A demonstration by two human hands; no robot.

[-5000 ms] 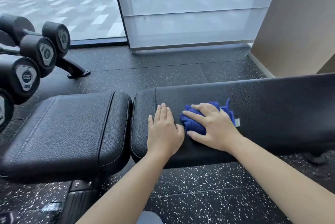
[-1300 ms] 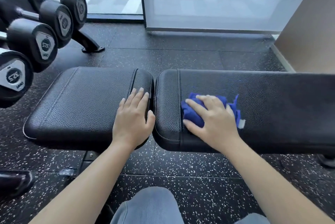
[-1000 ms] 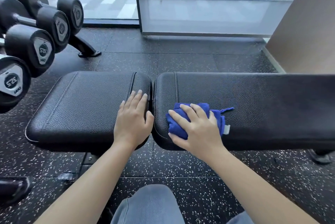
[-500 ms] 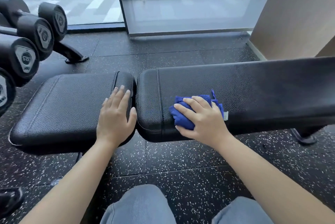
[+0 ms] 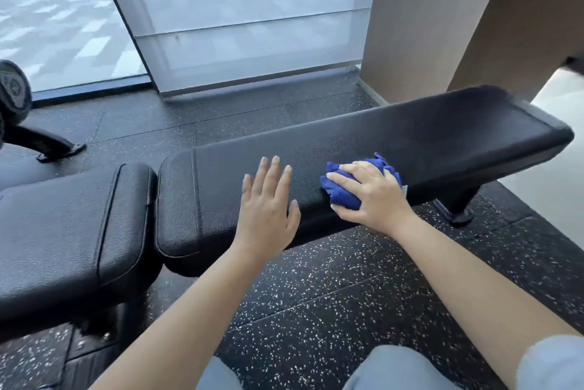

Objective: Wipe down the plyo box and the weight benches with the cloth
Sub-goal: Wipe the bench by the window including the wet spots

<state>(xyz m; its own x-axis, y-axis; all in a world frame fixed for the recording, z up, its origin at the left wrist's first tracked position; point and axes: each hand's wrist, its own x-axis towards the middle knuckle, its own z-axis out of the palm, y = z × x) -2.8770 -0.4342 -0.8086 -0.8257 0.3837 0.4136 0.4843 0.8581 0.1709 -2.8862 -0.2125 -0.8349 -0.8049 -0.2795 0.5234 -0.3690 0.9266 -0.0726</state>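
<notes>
1. Our right hand [image 5: 373, 200] grips the bunched blue cloth [image 5: 339, 190], fingers curled over it, pressing it onto the near edge of the black padded worktop [image 5: 442, 143].
2. Our left hand [image 5: 268, 209] lies palm down on the same worktop just left of the cloth. Its fingers are straight and close together, the thumb is apart, and it holds nothing.
3. We see a seat pad [image 5: 63, 231] left of the worktop, across a narrow gap.
4. We see a dumbbell [image 5: 12, 92] at the far left, above the speckled floor [image 5: 316, 310].
</notes>
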